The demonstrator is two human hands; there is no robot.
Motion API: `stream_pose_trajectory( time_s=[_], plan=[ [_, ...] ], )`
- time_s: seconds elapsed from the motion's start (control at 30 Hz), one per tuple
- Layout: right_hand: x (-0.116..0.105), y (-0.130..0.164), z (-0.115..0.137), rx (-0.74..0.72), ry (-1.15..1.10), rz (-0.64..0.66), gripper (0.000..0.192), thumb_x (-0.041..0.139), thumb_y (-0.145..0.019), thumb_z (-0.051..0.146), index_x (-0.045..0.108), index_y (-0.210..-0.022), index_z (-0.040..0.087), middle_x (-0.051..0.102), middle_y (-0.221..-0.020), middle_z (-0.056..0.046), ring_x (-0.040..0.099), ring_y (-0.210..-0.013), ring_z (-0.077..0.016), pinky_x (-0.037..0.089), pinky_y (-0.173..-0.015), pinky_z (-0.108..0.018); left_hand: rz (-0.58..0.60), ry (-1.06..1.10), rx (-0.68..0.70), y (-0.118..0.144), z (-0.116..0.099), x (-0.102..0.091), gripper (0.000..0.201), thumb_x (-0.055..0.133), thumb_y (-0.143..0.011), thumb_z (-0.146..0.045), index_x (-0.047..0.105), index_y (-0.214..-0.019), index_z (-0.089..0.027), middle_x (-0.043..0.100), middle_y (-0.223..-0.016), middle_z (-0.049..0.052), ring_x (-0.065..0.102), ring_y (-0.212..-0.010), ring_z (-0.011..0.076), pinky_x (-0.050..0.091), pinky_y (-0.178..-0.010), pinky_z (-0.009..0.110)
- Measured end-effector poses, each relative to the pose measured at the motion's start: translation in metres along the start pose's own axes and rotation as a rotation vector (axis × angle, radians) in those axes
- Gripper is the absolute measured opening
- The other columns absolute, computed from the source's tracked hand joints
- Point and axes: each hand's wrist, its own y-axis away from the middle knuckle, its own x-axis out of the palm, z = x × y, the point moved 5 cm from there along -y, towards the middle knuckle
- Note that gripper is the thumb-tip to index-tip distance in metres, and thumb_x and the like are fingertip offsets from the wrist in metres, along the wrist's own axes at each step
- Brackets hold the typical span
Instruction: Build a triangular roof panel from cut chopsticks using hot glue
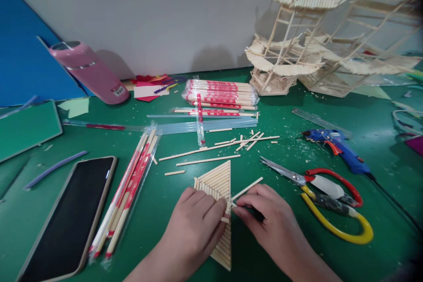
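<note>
A triangular panel of glued wooden sticks (220,180) lies flat on the green table (165,211) in front of me. My left hand (194,224) presses down on the panel's left half, fingers curled over it. My right hand (267,216) pinches a thin wooden stick (247,188) against the panel's right edge, the stick slanting up to the right. A short stick piece (225,220) lies between my two hands.
Scissors with red and yellow handles (327,194) and a blue glue gun (340,150) lie to the right. Loose sticks (211,150), wrapped chopstick packs (221,92), a phone (71,216), a pink bottle (89,72) and stick-built pagoda models (297,44) surround the spot.
</note>
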Motion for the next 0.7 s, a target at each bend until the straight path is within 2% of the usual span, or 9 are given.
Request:
stream_pose_trajectory(
  time_s=[0.2, 0.5, 0.7],
  plan=[
    [0.000, 0.002, 0.001, -0.029, -0.002, -0.004, 0.010, 0.052, -0.082, 0.018, 0.061, -0.084, 0.024, 0.058, -0.078, -0.002, 0.052, -0.075, -0.0168, 0.043, -0.064, -0.030, 0.000, 0.004, 0.004, 0.000, 0.000, 0.001, 0.013, 0.044, -0.085, -0.016, 0.054, -0.093, -0.015, 0.057, -0.069, 0.002, 0.047, -0.062, 0.0181, 0.032, -0.059, 0.033],
    [-0.005, 0.006, 0.002, -0.058, -0.083, 0.022, 0.023, 0.050, -0.080, 0.012, 0.057, -0.098, 0.023, 0.056, -0.090, -0.004, 0.053, -0.083, -0.0168, 0.046, -0.072, -0.030, -0.008, -0.004, 0.008, 0.000, 0.001, -0.001, 0.015, 0.045, -0.084, -0.016, 0.053, -0.097, -0.015, 0.058, -0.072, 0.003, 0.049, -0.065, 0.0184, 0.033, -0.061, 0.033],
    [-0.015, 0.011, 0.002, -0.044, -0.136, -0.062, 0.019, 0.046, -0.084, 0.013, 0.055, -0.098, 0.021, 0.056, -0.090, -0.004, 0.054, -0.083, -0.0148, 0.045, -0.071, -0.027, 0.007, -0.037, 0.040, -0.001, -0.011, 0.000, 0.019, 0.045, -0.084, -0.018, 0.053, -0.101, -0.015, 0.058, -0.072, 0.004, 0.048, -0.065, 0.0179, 0.033, -0.062, 0.033]
  ],
)
